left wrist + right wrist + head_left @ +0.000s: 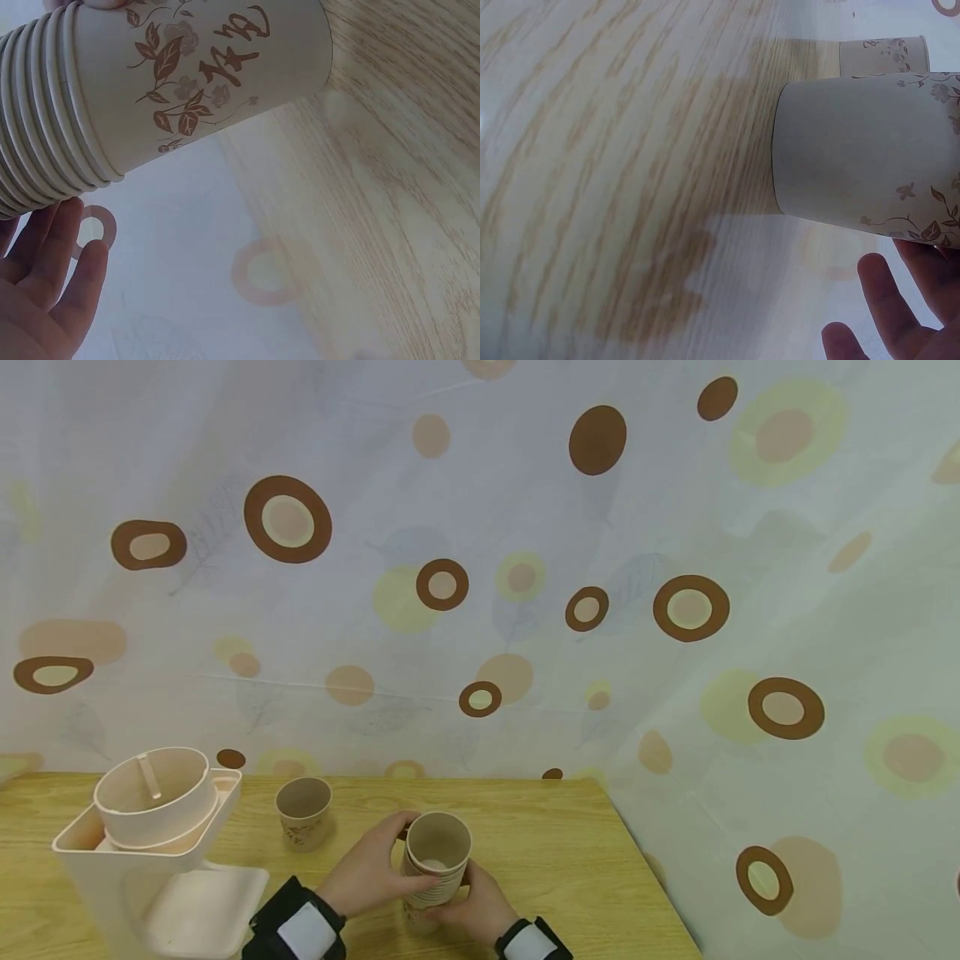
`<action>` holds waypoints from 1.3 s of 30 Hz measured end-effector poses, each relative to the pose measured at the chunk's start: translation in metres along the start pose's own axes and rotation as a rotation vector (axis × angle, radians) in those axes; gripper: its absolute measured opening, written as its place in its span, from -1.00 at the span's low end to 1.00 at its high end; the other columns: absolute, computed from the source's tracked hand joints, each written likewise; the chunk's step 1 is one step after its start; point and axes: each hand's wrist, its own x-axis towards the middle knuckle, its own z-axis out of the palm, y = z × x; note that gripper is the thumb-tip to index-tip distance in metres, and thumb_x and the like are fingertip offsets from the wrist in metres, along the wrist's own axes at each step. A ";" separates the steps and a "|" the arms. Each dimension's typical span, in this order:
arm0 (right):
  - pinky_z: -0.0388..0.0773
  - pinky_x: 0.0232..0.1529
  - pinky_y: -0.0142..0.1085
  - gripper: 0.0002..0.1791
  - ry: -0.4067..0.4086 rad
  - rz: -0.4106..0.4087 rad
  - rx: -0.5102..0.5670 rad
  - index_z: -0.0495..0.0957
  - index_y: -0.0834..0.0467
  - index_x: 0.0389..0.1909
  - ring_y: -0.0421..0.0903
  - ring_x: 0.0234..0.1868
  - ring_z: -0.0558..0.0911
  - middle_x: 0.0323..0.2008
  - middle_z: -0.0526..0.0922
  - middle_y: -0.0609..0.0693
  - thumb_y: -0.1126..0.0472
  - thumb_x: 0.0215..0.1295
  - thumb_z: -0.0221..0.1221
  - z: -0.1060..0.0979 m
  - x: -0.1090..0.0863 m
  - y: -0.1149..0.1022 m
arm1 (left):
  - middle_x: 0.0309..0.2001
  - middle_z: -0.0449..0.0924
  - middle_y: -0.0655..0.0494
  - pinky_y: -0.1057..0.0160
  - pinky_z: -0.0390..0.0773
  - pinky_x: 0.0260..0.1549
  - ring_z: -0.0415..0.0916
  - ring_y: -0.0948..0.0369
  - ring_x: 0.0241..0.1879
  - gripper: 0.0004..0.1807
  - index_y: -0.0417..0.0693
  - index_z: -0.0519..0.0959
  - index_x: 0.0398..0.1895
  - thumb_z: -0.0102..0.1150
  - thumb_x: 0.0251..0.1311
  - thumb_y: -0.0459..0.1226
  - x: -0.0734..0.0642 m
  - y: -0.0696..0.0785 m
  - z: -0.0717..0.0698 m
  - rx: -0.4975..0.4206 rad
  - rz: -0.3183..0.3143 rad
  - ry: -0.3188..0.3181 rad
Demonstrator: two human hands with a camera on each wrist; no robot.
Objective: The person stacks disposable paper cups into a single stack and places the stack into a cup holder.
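Observation:
A stack of paper cups (437, 852) stands upright between both hands, its base at or just above the wooden table. Several rims show in the left wrist view, above the lowest cup's brown floral print (180, 75) and lettering. My left hand (371, 870) grips the stack's upper part, thumb in front and fingers behind. From the right and lower down, my right hand (478, 906) holds the stack, thumb across its front. The right wrist view shows the bottom cup's plain lower wall (840, 150) with fingers (889, 300) beside it. The stack partly hides the fingers.
A single paper cup (303, 827) stands upright to the left, behind my left hand. Further left is a white plastic stand (112, 889) with a round tub (161, 814) on top. A patterned cloth (525, 527) hangs behind the wooden table (585, 877).

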 end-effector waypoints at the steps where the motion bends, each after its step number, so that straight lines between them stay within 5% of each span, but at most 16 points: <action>1: 0.45 -0.11 -0.06 -0.28 -0.001 -0.004 0.003 0.37 0.26 0.13 -0.05 -0.08 0.48 -0.02 0.55 0.10 0.14 -0.07 0.43 0.000 0.000 0.000 | 0.01 0.52 0.12 -0.06 0.47 -0.05 0.47 0.09 -0.01 -0.27 0.00 0.40 0.14 0.36 -0.09 0.11 0.000 0.000 0.001 -0.001 -0.009 0.002; 14: 0.45 -0.09 -0.03 -0.28 0.003 -0.007 0.011 0.37 0.27 0.13 -0.03 -0.07 0.49 -0.03 0.56 0.12 0.16 -0.08 0.43 0.000 0.000 0.001 | 0.03 0.54 0.05 -0.10 0.49 0.00 0.50 0.02 0.04 -0.34 -0.05 0.41 0.15 0.30 0.02 0.05 -0.001 0.004 0.006 0.007 -0.024 0.037; 26: 0.45 -0.09 -0.05 -0.28 0.003 -0.014 0.006 0.38 0.27 0.13 -0.04 -0.08 0.48 -0.02 0.56 0.12 0.16 -0.07 0.43 0.000 -0.001 0.000 | 0.18 0.44 -0.19 -0.10 0.50 0.00 0.46 -0.13 0.12 -0.15 -0.27 0.31 0.27 0.29 0.02 0.08 -0.002 0.005 0.004 0.060 -0.039 0.030; 39: 0.45 -0.09 -0.02 -0.27 -0.002 -0.001 0.022 0.37 0.25 0.15 -0.06 -0.09 0.48 -0.04 0.57 0.10 0.17 -0.08 0.43 0.000 -0.001 -0.002 | 0.23 0.38 -0.24 -0.11 0.47 0.04 0.41 -0.16 0.15 -0.15 -0.28 0.26 0.31 0.26 0.07 0.06 -0.002 0.002 0.004 0.027 -0.054 0.002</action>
